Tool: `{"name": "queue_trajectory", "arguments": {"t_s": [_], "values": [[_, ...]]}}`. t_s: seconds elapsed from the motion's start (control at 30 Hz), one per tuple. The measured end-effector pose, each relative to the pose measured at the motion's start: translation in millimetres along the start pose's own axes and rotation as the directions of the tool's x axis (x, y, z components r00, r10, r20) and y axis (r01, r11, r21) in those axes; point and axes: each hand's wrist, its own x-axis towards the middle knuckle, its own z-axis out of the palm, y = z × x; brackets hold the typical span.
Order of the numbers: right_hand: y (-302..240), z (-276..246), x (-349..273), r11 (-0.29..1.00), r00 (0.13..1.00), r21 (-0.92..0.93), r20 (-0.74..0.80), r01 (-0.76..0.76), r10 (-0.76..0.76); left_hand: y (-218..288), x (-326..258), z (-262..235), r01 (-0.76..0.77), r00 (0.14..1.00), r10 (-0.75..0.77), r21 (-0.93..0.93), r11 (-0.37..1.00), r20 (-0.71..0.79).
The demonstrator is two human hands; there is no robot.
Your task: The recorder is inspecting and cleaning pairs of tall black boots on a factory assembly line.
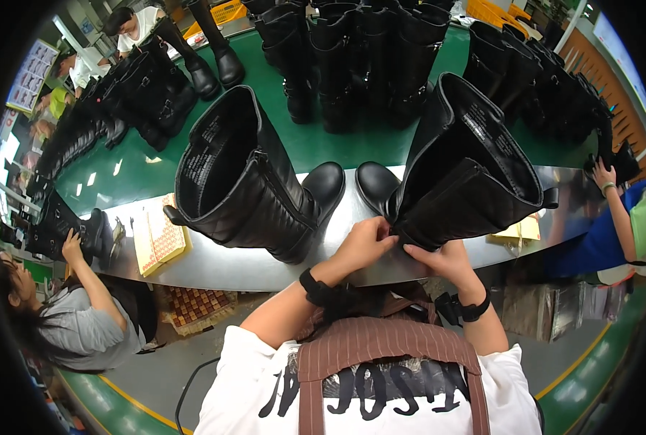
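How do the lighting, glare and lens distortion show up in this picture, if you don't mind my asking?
In the head view, pale glare washes the metal table strip, while small bright reflections dot the green tabletop at left; the fisheye lens bows the strip's front edge, with black corners; the right-hand tall black boot is so dark that its lower leather detail is hard to read.

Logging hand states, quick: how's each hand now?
Left hand: curled closed on the right-side black boot.
Right hand: thumb on that boot; fingers partly hidden, grip unclear.
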Motion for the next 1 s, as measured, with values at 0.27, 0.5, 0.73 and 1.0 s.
{"name": "queue_trajectory", "arguments": {"t_s": [0.27, 0.5, 0.73, 1.0], "values": [[8, 2, -1, 0.996, 0.998, -0.068, -0.026, 0.051, -0.053, 2, 12, -26, 0.249, 0.898, -0.157, -0.181, 0.952, 0.410], [3, 1, -3, 0.956, 0.996, -0.288, -0.087, -0.053, 0.029, 108, -50, -66, -0.047, 0.939, 0.278, -0.727, 0.685, 0.201], [10, 8, 1, 0.974, 0.987, -0.190, -0.086, 0.119, -0.138, 163, -61, -67, -0.060, 0.952, 0.270, -0.779, 0.625, 0.143], [10, 9, -1, 0.953, 0.968, -0.257, -0.145, 0.163, -0.205, 181, -67, -82, -0.170, 0.944, 0.317, -0.697, 0.697, 0.087]]}}
